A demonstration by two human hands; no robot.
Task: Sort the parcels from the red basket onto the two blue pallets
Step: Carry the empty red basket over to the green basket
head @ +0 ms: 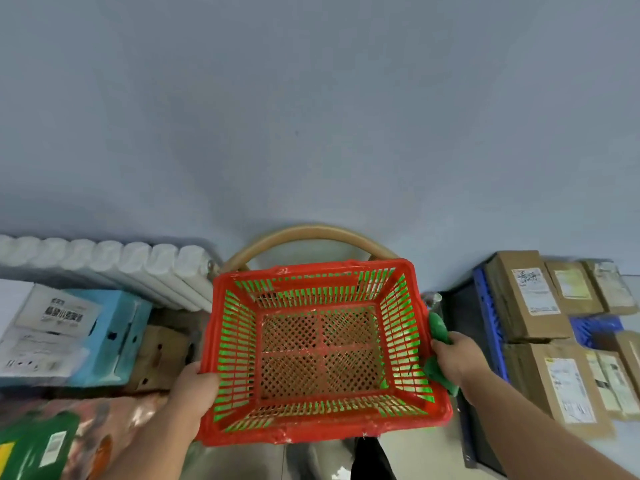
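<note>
Holding level between both hands: red slotted plastic basket (322,348), empty, mesh floor bare, no parcel left inside. Long axis running left to right across the body, short walls facing outward to each side, far rim close under a curved wooden chair back (311,233). Gripped on the left short wall by the left hand (194,389), fingers curled over the rim near the front corner; gripped on the right short wall by the right hand (453,355), closed over the rim together with a green plastic handle (440,330) folded down outside the wall. Equally near to both hands, then, and centred ahead of the chest.

Lying to the right and lower: blue plastic pallet (488,317), partly showing beneath brown cardboard parcels with white labels (530,299), packed side by side in rows. To the left: white and light-blue cartons (69,327) stacked beside a white ribbed radiator (114,265); whether a second pallet sits under them, impossible to tell.

Judging from the bare basket, sorting apparently finished, with only the setting down remaining. Clear floor appearing straight ahead and below, so probably a lowering move with both hands sharing the load rather than a reach to either side.
</note>
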